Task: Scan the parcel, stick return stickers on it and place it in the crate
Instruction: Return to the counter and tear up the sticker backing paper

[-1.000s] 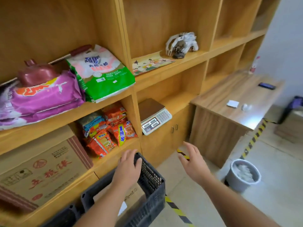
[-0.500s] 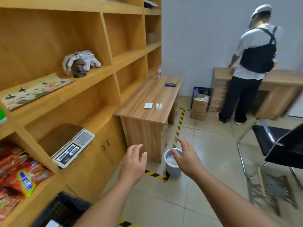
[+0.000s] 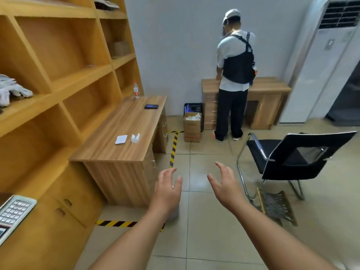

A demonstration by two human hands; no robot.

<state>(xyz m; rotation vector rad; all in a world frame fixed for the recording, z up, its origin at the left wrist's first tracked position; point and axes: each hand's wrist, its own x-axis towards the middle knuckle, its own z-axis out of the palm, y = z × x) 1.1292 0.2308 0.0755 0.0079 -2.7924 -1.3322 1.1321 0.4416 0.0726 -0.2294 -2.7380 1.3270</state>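
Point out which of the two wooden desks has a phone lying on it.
The near wooden desk beside the shelving: a dark phone lies at its far end. The other desk, against the back wall, has a person standing at it.

- table [image 3: 109, 151] at 10 o'clock: white paper slip [image 3: 121, 139] just beside a small white crumpled piece [image 3: 135, 137] at near end; black phone [image 3: 151, 106] and bottle [image 3: 136, 91] at far end
- floor [image 3: 206, 227], tiled: black chair [image 3: 292, 158] at 2 o'clock, cardboard box [image 3: 192, 126] at 12, yellow-black tape [image 3: 174, 147]

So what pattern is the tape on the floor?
Floor tape: black and yellow diagonal stripes, seen in the head view.
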